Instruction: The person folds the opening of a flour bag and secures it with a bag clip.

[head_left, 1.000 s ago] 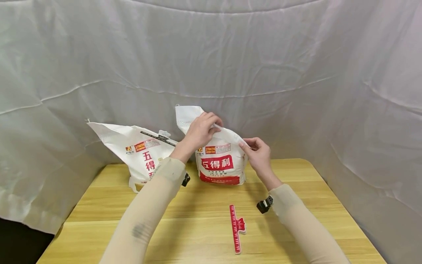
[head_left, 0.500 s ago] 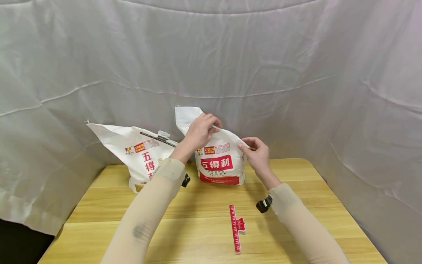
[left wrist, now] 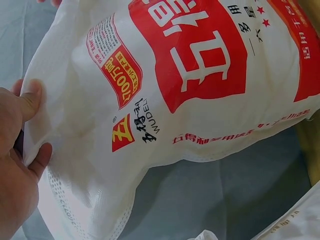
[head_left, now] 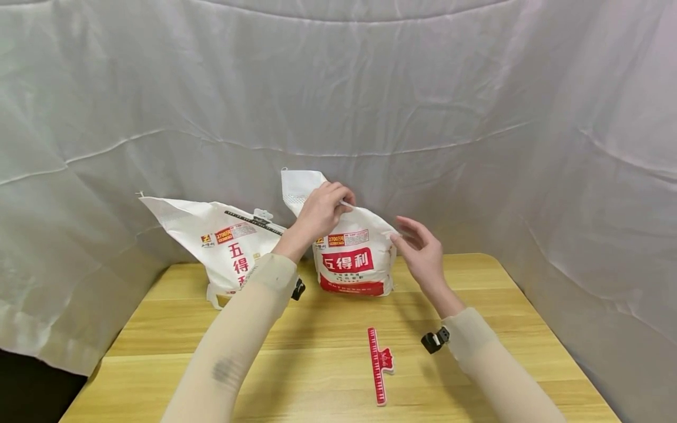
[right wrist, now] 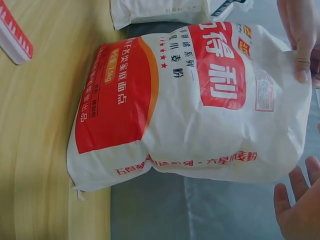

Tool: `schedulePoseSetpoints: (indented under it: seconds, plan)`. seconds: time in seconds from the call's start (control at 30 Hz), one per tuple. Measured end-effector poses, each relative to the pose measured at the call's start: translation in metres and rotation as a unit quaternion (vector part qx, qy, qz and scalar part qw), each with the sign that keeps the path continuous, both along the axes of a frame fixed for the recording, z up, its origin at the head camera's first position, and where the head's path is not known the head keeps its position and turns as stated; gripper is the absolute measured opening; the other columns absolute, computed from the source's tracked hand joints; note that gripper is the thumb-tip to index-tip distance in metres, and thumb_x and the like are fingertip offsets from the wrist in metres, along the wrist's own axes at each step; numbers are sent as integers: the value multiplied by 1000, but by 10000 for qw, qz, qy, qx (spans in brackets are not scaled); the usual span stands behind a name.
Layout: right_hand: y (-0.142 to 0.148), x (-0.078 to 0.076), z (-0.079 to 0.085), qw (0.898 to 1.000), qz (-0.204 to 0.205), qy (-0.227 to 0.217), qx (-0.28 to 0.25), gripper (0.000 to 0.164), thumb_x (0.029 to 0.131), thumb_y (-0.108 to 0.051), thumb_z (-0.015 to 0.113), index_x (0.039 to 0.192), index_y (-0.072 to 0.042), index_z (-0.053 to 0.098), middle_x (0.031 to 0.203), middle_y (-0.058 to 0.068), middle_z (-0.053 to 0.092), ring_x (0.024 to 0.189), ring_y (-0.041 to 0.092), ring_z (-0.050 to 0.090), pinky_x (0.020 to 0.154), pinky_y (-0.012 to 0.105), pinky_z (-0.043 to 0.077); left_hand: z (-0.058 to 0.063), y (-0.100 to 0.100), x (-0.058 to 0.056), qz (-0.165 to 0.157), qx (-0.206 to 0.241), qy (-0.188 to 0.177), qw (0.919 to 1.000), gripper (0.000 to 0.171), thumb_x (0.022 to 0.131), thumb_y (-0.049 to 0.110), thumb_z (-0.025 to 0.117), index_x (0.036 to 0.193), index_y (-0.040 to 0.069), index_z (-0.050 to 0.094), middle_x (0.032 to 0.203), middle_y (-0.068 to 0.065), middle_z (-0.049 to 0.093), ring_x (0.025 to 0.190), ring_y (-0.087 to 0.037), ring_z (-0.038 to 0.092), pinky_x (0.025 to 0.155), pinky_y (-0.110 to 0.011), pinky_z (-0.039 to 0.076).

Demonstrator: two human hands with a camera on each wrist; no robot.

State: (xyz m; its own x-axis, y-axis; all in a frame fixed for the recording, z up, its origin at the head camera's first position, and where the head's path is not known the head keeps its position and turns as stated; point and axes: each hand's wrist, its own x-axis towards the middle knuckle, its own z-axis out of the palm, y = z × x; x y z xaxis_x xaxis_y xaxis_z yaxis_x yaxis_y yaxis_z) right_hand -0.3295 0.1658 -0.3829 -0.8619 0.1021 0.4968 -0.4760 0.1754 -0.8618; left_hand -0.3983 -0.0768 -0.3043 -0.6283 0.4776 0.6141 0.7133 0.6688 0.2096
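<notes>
A white flour bag with red print [head_left: 346,258] stands at the back of the table, its top folded over. My left hand [head_left: 321,210] pinches the folded top edge; in the left wrist view its thumb and a finger press the white plastic of the bag [left wrist: 90,165]. Beside the bag's upper right corner is my right hand [head_left: 420,252], fingers parted and loosely bent. In the right wrist view the right hand [right wrist: 302,210] is apart from the bag [right wrist: 200,100] and holds nothing. A red bag clip [head_left: 378,367] lies on the table in front.
To the left leans a second white flour bag [head_left: 195,226] with a black clip [head_left: 254,222] across its fold, partly hidden by the left arm. Grey cloth [head_left: 423,117] hangs behind and at the sides of the wooden table [head_left: 296,364].
My right hand has let go of the bag's right corner and moved slightly right, its fingers spreading. The left hand stays on the fold. The red clip has not moved.
</notes>
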Motion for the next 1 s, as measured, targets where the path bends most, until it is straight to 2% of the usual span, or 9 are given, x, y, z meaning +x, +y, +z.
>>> schedulePoseSetpoints:
  seconds: [0.2, 0.43, 0.6, 0.83, 1.0]
  plan:
    - [7, 13, -1, 9998, -29, 75, 196, 44, 97, -17, 76, 139, -10, 65, 139, 13, 65, 125, 31, 63, 103, 23, 52, 0, 0, 2, -15, 58, 32, 10000, 4, 98, 14, 71, 101, 11, 71, 106, -3, 71, 105, -24, 60, 95, -40, 49]
    - [14, 30, -11, 9987, 55, 115, 486, 45, 96, -11, 76, 139, -8, 65, 137, 15, 66, 123, 29, 63, 104, 33, 53, 1, 2, 3, -79, 66, 72, 9999, 4, 98, 14, 71, 101, 11, 71, 106, -3, 71, 105, -24, 60, 96, -40, 49]
    - [18, 43, -24, 9969, 147, -17, 775, 44, 95, -9, 76, 138, -6, 65, 137, 16, 67, 124, 30, 63, 103, 36, 55, 0, 1, 4, -13, 69, 18, 10000, 4, 98, 13, 71, 102, 11, 72, 106, -3, 71, 106, -24, 60, 97, -40, 48]
    - [27, 57, -53, 9888, 311, -345, 1416, 45, 95, -10, 76, 138, -4, 64, 139, 16, 65, 123, 36, 65, 101, 54, 54, -2, 1, 3, -34, 74, 53, 10000, 5, 98, 13, 72, 102, 11, 72, 106, -3, 71, 105, -24, 60, 97, -39, 48]
    - [29, 67, -68, 9829, 515, -486, 1700, 46, 94, -11, 78, 137, -5, 65, 140, 16, 65, 120, 38, 66, 99, 54, 56, -2, 1, 2, 8, 52, 59, 10000, 6, 97, 13, 72, 102, 11, 71, 106, -3, 71, 104, -24, 60, 97, -39, 49]
